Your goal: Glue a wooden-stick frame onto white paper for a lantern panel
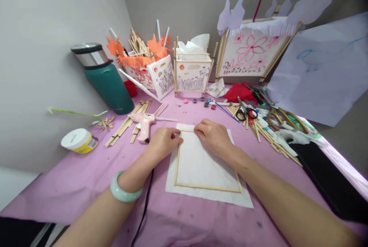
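Two bare hands are pressing on a wooden stick frame [207, 188] lying on white paper [201, 197] near the middle of the pink counter [71, 185]. The left hand [163, 142], grip narrow, is pinching the frame's far left corner. The right hand [213, 135] is resting fingers-down on the far edge, grasping nothing. A pink glue gun [143, 121] is lying just beside the left hand.

No writing can be read anywhere
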`<action>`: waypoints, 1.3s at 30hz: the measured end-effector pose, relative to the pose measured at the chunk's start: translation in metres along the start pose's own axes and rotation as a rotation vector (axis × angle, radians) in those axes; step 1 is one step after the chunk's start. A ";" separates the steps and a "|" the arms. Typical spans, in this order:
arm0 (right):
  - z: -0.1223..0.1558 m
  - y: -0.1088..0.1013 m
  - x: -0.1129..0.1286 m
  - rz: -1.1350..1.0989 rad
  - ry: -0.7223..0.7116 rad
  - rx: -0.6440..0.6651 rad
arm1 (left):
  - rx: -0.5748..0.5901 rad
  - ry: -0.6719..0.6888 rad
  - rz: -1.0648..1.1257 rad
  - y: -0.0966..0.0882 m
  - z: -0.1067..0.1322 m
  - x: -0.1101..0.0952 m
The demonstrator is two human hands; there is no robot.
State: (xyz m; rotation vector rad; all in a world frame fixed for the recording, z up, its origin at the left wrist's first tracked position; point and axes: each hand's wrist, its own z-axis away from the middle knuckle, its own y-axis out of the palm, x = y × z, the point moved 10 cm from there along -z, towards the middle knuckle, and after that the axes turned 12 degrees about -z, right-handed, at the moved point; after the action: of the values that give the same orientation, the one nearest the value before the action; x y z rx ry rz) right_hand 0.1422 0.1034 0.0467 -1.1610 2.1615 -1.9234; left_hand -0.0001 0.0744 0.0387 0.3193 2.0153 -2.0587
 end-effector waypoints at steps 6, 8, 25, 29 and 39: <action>0.000 0.001 0.005 0.051 -0.023 0.030 | -0.008 0.019 0.009 0.001 0.001 -0.001; 0.000 0.003 0.005 0.063 -0.027 0.042 | -0.010 0.023 0.011 0.002 0.001 0.000; 0.069 0.006 0.073 -0.419 -0.211 0.387 | 0.006 0.022 0.017 0.002 0.001 -0.002; 0.087 0.018 0.079 -0.413 -0.220 0.405 | 0.001 0.013 0.007 0.000 0.001 -0.002; 0.092 0.023 0.082 -0.398 -0.265 0.409 | 0.012 0.021 0.012 0.000 0.001 -0.003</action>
State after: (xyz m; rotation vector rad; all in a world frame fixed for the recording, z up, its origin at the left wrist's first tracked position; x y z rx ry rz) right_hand 0.1152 -0.0195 0.0413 -1.7233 1.3984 -2.0624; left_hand 0.0025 0.0735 0.0396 0.3563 2.0088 -2.0692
